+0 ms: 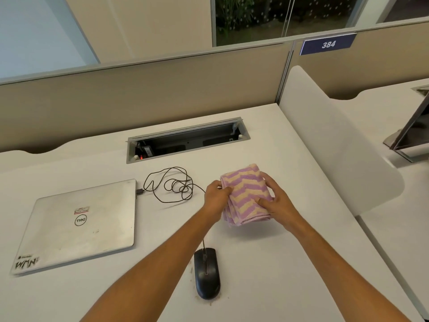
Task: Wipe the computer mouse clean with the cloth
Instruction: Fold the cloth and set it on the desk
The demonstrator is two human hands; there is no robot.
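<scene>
A black wired computer mouse [207, 273] lies on the white desk [267, 263], near me, between my two forearms. Small crumbs lie on the desk around the mouse. Beyond it, a folded cloth [246, 194] with purple and cream zigzag stripes is held just above the desk. My left hand [216, 196] grips the cloth's left edge. My right hand [277, 201] holds its right side, thumb on top. The mouse cable [173, 185] lies in loose loops to the left of the cloth and runs to the laptop.
A closed silver laptop [79, 226] with stickers lies at the left. An open cable tray [188, 140] is sunk into the desk farther back. A beige partition [139, 94] closes the far side. A white divider [336, 145] stands on the right, with a neighbouring desk behind it.
</scene>
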